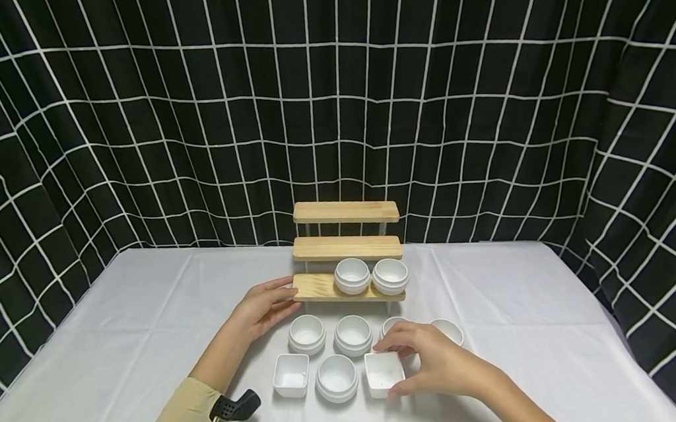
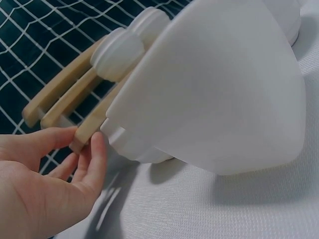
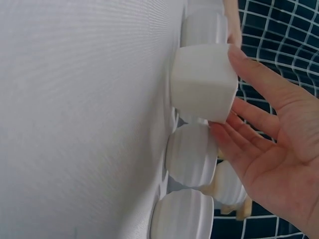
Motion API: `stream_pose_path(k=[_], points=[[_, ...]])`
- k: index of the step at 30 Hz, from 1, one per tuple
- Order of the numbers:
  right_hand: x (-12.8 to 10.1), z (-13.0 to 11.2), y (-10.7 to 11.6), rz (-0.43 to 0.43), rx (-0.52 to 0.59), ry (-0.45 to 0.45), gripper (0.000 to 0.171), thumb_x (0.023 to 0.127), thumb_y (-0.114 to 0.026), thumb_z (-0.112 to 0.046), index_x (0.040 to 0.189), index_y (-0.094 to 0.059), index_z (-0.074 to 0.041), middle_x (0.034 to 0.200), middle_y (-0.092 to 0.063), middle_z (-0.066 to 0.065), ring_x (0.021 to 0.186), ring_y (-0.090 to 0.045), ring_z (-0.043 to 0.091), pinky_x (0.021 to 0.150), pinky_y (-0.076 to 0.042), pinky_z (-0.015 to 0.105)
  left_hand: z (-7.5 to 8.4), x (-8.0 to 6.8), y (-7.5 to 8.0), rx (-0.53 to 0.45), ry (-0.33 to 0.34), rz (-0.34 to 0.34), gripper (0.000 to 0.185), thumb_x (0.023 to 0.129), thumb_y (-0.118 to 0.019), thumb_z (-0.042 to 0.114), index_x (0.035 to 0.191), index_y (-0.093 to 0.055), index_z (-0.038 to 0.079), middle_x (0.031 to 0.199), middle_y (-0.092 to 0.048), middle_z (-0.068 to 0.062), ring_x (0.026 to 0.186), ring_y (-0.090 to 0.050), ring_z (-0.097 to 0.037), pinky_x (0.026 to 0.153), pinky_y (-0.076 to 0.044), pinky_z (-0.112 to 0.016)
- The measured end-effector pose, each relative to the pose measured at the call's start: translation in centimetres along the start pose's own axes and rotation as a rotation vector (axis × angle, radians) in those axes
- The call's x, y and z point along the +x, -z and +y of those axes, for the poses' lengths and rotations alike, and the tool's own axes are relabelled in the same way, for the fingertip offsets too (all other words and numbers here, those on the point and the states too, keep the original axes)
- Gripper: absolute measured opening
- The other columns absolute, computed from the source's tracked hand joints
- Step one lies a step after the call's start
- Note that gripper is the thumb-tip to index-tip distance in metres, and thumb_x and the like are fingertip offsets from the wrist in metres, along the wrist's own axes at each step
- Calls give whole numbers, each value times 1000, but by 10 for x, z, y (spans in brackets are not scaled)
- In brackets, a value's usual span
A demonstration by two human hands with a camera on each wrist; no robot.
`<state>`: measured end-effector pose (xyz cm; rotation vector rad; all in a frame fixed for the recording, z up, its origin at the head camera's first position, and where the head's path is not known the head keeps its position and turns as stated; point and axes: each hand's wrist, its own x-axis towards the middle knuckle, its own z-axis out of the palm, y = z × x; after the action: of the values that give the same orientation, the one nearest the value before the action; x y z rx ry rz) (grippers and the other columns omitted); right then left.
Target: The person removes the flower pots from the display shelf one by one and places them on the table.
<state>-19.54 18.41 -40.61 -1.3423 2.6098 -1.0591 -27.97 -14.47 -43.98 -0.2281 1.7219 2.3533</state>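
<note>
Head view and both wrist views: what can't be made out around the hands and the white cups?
- Head: a round cup is mostly hidden behind the right hand at the square cup.
- Left wrist: a near white cup, blurred, blocks the other cups; the left hand touches the wooden shelf.
- Right wrist: cup insides are unseen; the lowest cup is cut off by the edge.

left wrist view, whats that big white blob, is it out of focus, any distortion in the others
Left wrist view: a white dish too close to the lens, soft-edged, hiding most of the scene. Head view: sharp, evenly lit, backdrop grid lines bow toward the edges. Right wrist view: the square dish is slightly soft.
</note>
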Motion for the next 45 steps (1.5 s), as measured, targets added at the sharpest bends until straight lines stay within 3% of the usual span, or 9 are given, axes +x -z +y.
stream_pose_path(k=[8,15,23,45], points=[[0,-2,5,-13,28,-43,53,76,-97,-25,118,-74,-1,111,-71,5,101,-70,17,88,-67,31,-1,0,0,-1,-5,-3,50,103,-56,-9,151,-45,-12,125,-59,-23,93,-69,-14,91,-65,-25],[-1,-3,11,-3,23,-63,49,77,-96,-21,117,-75,-1,110,-72,7,96,-70,12,85,-68,33,-2,0,1,-3,-8,-6,50,103,-56,-9,152,-45,-12,125,-59,-23,94,-69,-15,92,-65,-25],[-3,-2,14,34,107,-40,48,79,-94,-13,119,-73,2,112,-73,12,100,-71,25,87,-67,33,-2,0,2,-3,0,0,49,103,-55,-10,151,-46,-12,123,-59,-22,93,-68,-14,91,-65,-24],[-6,5,29,47,163,-91,44,88,-89,-19,124,-72,0,112,-74,11,95,-73,23,84,-68,36,1,0,0,-2,0,-4,50,103,-56,-10,152,-45,-12,128,-58,-25,93,-69,-14,93,-65,-26]])
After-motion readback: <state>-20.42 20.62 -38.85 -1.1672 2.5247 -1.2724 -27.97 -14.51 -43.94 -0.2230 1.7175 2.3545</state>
